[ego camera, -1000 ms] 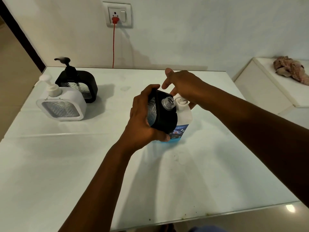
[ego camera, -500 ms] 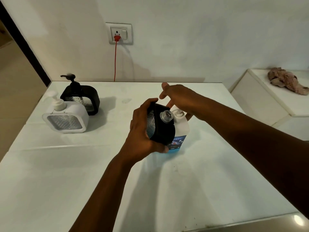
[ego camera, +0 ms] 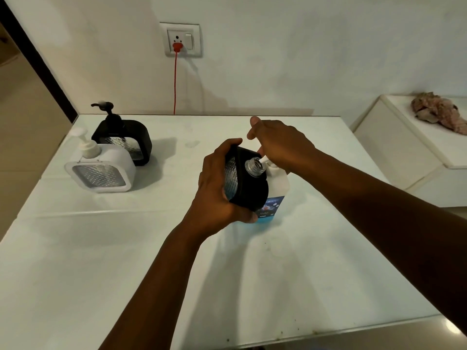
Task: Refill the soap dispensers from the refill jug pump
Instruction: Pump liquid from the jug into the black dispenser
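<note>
My left hand (ego camera: 216, 188) grips a black soap dispenser (ego camera: 249, 188) with no pump on it, tilted so its clear threaded neck (ego camera: 255, 168) meets the white spout of the refill jug's pump. The refill jug (ego camera: 276, 193) is white with a blue label and stands on the table behind the dispenser. My right hand (ego camera: 280, 145) rests on top of the jug's pump head, which it hides. Far left, a white dispenser (ego camera: 101, 170) and a second black dispenser (ego camera: 123, 140) stand upright with their pumps on.
The white table (ego camera: 126, 261) runs to a front edge near the bottom of the view. A red cable (ego camera: 175, 82) hangs from a wall socket down behind the table. At right, a white ledge (ego camera: 404, 147) holds a crumpled cloth (ego camera: 439, 112).
My right hand has settled lower onto the pump head. The dispenser's neck now sits against the spout. The camera has tilted, which shifts the whole scene down.
</note>
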A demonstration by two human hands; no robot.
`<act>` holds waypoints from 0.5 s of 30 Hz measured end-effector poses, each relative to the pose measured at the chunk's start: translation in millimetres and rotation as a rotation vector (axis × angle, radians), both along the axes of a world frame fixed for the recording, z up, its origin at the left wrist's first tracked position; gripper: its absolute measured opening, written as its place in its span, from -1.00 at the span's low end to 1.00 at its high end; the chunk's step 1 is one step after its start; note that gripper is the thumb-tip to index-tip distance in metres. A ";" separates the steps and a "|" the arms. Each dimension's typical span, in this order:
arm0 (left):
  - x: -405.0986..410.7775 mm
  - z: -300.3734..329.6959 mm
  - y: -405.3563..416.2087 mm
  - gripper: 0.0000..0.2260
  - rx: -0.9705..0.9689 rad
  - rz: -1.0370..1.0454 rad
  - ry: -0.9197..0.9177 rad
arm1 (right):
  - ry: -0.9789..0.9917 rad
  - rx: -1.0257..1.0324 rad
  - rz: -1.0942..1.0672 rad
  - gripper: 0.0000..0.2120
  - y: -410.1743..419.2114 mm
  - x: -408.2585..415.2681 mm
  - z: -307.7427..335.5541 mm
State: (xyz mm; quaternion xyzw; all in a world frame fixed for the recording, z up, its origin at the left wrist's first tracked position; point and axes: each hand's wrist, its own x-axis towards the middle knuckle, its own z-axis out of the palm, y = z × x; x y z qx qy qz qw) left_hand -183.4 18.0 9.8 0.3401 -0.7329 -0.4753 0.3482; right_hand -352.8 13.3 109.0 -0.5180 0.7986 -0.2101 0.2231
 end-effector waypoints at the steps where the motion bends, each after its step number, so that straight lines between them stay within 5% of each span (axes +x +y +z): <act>1: 0.5 0.2 -0.1 0.16 0.004 -0.001 0.002 | -0.039 0.016 0.006 -0.48 -1.2 -0.2 2.6; 15: 1.2 -3.5 -1.3 0.16 0.009 -0.009 -0.006 | 0.015 -0.045 0.025 -0.51 0.0 -2.9 -5.5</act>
